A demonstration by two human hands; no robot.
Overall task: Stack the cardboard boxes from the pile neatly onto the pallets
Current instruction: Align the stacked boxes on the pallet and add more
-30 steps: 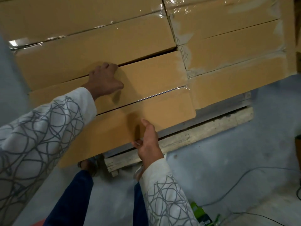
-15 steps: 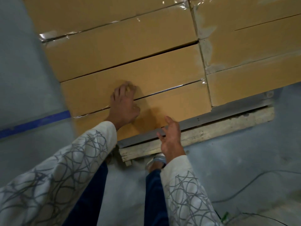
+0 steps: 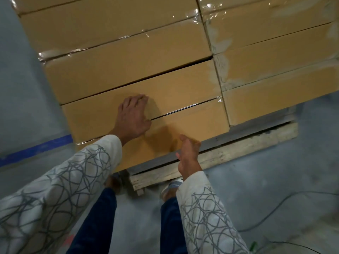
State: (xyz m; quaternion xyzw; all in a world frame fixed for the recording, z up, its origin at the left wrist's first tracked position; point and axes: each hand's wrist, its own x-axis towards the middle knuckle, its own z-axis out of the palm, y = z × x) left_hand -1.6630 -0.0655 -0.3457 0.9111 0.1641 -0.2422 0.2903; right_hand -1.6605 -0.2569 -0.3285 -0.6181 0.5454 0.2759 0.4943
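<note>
Both your hands are at the cardboard boxes (image 3: 128, 57) stacked on the wooden pallet (image 3: 238, 150): your left hand (image 3: 133, 118) presses spread, slightly bent fingers on the second-lowest box's (image 3: 183, 92) face, while your right hand (image 3: 189, 154) is loosely open beside the lowest box's (image 3: 198, 123) bottom edge, holding nothing.

Dim, soft light; glare on plastic wrap (image 3: 192, 15); perhaps slight motion blur

matt cardboard boxes (image 3: 139, 74), glossy wrap (image 3: 200, 14), rough wood pallet (image 3: 229, 153)
</note>
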